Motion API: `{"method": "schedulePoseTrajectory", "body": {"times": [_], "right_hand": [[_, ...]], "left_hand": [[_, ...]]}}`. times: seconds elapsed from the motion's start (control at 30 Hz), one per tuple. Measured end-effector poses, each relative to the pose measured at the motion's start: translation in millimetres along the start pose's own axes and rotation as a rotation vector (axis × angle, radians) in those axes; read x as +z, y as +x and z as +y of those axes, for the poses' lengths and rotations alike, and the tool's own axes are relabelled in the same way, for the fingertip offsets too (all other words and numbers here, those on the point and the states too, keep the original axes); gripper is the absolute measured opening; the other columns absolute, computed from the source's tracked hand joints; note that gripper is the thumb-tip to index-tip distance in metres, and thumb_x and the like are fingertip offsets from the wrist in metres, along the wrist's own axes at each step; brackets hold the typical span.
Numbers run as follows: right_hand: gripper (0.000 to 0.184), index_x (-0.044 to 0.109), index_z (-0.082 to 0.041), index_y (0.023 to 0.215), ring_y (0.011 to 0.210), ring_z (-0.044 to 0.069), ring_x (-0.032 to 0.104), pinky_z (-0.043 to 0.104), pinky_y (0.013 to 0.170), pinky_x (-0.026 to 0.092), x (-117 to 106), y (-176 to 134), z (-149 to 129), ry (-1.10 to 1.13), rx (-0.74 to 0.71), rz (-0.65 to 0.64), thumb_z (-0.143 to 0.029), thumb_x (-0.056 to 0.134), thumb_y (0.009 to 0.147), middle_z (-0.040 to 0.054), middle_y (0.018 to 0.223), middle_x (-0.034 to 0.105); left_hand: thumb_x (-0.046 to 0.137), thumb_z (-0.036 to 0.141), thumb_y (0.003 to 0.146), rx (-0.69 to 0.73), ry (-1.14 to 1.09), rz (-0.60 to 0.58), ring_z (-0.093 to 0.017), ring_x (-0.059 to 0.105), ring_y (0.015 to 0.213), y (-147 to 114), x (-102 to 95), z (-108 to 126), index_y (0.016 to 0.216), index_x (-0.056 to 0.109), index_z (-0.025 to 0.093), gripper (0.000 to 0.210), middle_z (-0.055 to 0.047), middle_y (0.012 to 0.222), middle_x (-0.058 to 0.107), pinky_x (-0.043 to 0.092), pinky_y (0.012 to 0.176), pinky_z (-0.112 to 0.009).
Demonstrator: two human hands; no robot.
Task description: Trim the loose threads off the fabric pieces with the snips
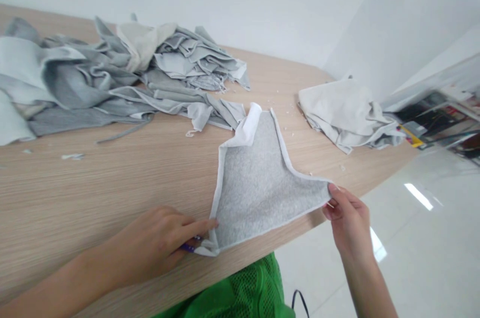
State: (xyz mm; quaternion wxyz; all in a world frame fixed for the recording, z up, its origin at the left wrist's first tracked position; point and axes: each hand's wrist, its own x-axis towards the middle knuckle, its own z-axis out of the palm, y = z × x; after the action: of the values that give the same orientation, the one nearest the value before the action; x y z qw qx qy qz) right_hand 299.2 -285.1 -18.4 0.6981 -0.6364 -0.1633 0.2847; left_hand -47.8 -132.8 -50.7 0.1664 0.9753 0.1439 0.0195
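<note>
The left hand (161,240) rests low on the tabletop (142,173), its index finger laid on the corner of a gray cloth piece (255,188); the other fingers are partly curled round a purple tool (187,247), whose exact kind is hard to tell. The right hand (347,210) pinches the cloth's opposite corner between thumb and fingertips. Between them the cloth lies spread near the tabletop's front edge, bordered in a paler strip, its far end curled over and touching a heap of gray fabric (90,78). If the right hand pulled hard, the left corner could slip from under one finger, or the stretchy-looking knit could distort. The tool's tip, close to the border, might snag it; the far end might catch on the heap. Beyond, at right, sits a beige cloth pile (337,108). Below the edge is green mesh material (258,288).
</note>
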Motion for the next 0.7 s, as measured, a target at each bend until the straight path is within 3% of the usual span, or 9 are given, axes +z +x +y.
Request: {"method": "schedulePoseTrajectory", "body": {"times": [0.23,0.37,0.6,0.7], "right_hand": [[0.017,0.081,-0.019,0.084,0.058,0.009,0.05,0.022,0.05,0.041,-6.2,-4.2,-2.7,-0.061,-0.002,-0.157,-0.033,0.085,0.076,0.0038,0.081,0.07],[0.014,0.082,-0.022,0.084,0.054,0.009,0.047,0.023,0.05,0.039,-6.5,-6.1,-0.8,-0.085,-0.017,-0.187,-0.035,0.083,0.078,0.002,0.074,0.069],[0.017,0.081,-0.021,0.079,0.05,0.007,0.048,0.018,0.047,0.039,6.0,-6.4,-1.7,-0.003,-0.118,-0.101,-0.033,0.089,0.071,-0.0004,0.062,0.066],[0.02,0.082,-0.024,0.087,0.048,0.006,0.05,0.017,0.045,0.04,11.3,-6.3,-0.7,0.019,-0.178,-0.049,-0.031,0.091,0.07,-0.0011,0.062,0.068]], "left_hand": [[0.051,0.004,0.077,0.001,-0.009,-0.004,-0.021,0.07,0.071,0.1,-2.8,0.6,0.134,0.058,0.032,0.064,0.003,0.084,0.076,0.047,0.069,-0.03],[0.048,0.003,0.077,0.017,-0.047,0.051,-0.019,0.071,0.073,-1.9,0.0,-3.2,0.134,0.058,0.034,0.066,0.004,0.087,0.076,0.047,0.069,-0.028],[0.047,0.007,0.08,0.015,-0.069,0.025,-0.021,0.072,0.08,-7.8,15.9,-14.9,0.141,0.052,0.039,0.069,0.003,0.097,0.078,0.05,0.073,-0.031],[0.046,0.005,0.077,0.032,-0.037,0.071,-0.021,0.072,0.078,-9.5,20.2,-16.4,0.14,0.053,0.039,0.072,0.004,0.098,0.078,0.051,0.072,-0.032]]}}
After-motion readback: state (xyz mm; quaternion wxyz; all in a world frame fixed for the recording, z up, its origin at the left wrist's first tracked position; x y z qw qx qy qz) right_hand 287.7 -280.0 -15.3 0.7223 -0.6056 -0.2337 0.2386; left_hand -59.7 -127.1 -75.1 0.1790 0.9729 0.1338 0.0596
